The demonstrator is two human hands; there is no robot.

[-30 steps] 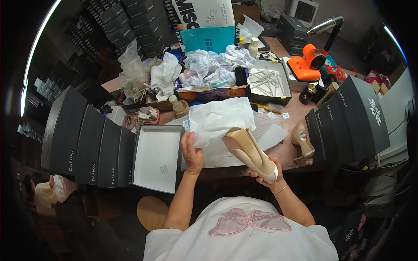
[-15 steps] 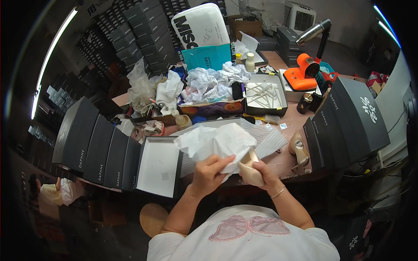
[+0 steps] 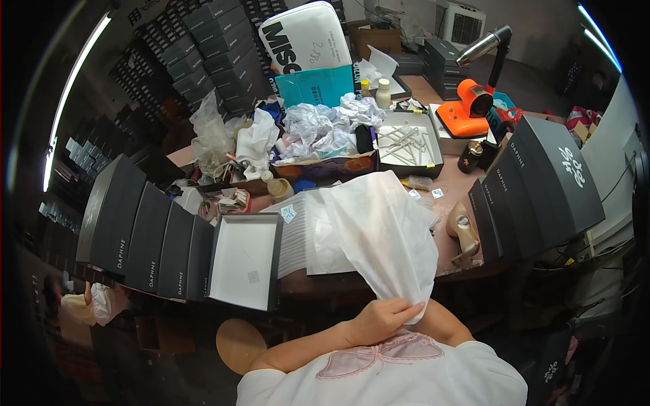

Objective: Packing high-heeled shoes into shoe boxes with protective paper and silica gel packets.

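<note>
A thin white dust bag (image 3: pixel 389 233) stretches over the front of the table. My left hand (image 3: pixel 382 321) is closed on its lower edge, close to my body. My right forearm (image 3: pixel 447 323) runs up to the bag's mouth, and my right hand is hidden inside or behind the white material. A faint skin-toned shape shows through it; the beige shoe seen earlier is out of sight. Another beige high-heeled shoe (image 3: pixel 463 233) stands on the table to the right. To the left lies an open shoe box part (image 3: pixel 247 260) with a white inside.
Dark shoe boxes stand in rows at the left (image 3: pixel 135 230) and right (image 3: pixel 542 183). Behind lie a carton of crumpled paper (image 3: pixel 325 168), a tray of white sticks (image 3: pixel 409 145) and an orange blower stand (image 3: pixel 467 111). A round stool (image 3: pixel 240 345) is at lower left.
The bag has been drawn toward me over my right hand, and the beige shoe in that hand has gone from sight. My left hand has moved down and right, gripping the bag's edge.
</note>
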